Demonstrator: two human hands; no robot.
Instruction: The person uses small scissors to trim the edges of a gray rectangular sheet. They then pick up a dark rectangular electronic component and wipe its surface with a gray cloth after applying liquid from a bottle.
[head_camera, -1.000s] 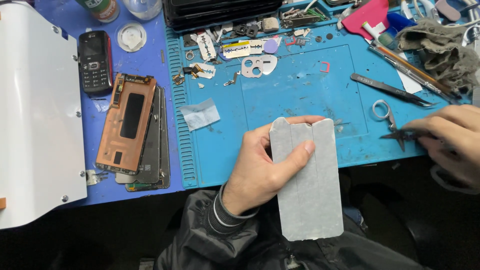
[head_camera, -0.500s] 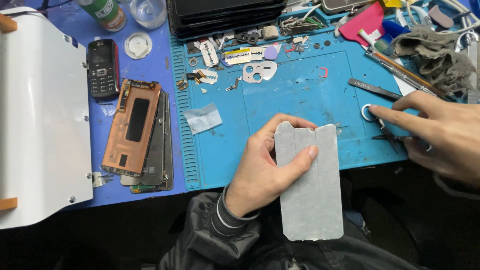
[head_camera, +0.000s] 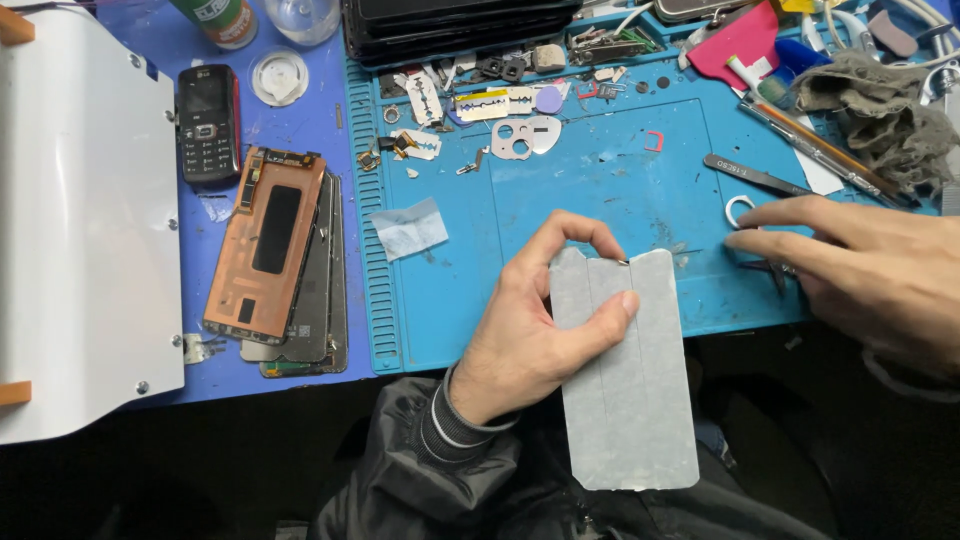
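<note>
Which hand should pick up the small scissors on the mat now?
Right, probably. The right hand lies beside the scissors, fingertips at their ring handle, and holds nothing. The left hand is busy gripping the grey panel.

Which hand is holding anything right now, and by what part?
Left hand pinches the grey rectangular panel at its upper left edge. Right hand holds nothing; its fingertips rest at the small scissors on the mat.

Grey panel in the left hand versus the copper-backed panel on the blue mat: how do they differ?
The grey panel is held off the bench by the left hand; the copper panel lies on a stack of others. The grey one is plain apart from lengthwise lines; the copper one has a dark rectangular patch. Both are phone-shaped with rounded corners.
</note>
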